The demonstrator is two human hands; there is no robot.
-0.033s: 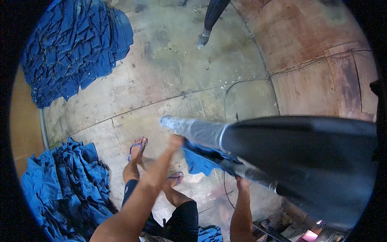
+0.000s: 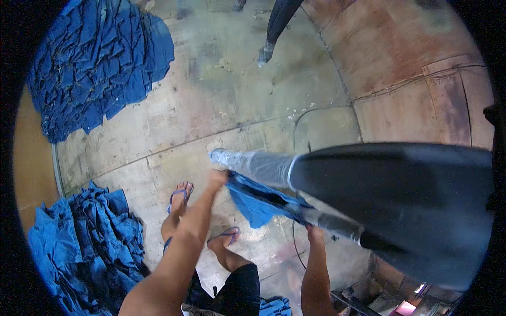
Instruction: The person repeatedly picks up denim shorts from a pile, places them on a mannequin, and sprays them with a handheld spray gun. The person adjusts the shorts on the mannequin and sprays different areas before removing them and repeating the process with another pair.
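My left hand is closed on one end of a blue denim garment, just below the tip of a plastic-wrapped form. The garment stretches right to a second, lower form with a clear plastic-wrapped end; its cloth sits around that end's tip. My right hand is closed at the garment's edge there, its fingertips partly hidden by the cloth. Above lies the upper form's wrapped end, bare of cloth, joined to a large dark, smooth body.
A broad pile of dark blue garments lies at the far left on the stained floor. Nearer left is another blue heap. A thin cable crosses the floor. A dark wrapped form hangs at the top; clutter fills the lower right.
My left hand has moved a little left, drawing the garment's end with it, so more blue cloth shows between my hands. My right hand has shifted slightly up and left.
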